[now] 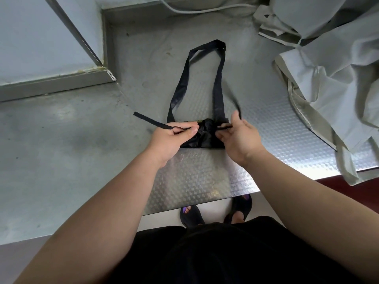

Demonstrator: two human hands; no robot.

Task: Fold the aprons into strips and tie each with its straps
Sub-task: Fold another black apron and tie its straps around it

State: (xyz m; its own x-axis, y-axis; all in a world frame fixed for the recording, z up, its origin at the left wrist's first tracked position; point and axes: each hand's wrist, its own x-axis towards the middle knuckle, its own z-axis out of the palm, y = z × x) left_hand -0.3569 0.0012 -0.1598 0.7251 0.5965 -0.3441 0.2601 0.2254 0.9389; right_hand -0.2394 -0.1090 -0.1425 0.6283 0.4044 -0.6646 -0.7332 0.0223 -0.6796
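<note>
A black apron, folded into a short bundle, lies on the steel table in front of me. Its neck loop stretches away across the table. My left hand pinches one waist strap, whose free end trails out to the left. My right hand pinches the other strap just right of the bundle, with its blurred end rising behind the fingers. The straps cross over the bundle's top, where the cloth is bunched.
A heap of pale grey aprons covers the table's right side and hangs over its front edge. A raised steel ledge and wall panel stand at the back left. A white cable runs along the back. My sandalled feet show below the table edge.
</note>
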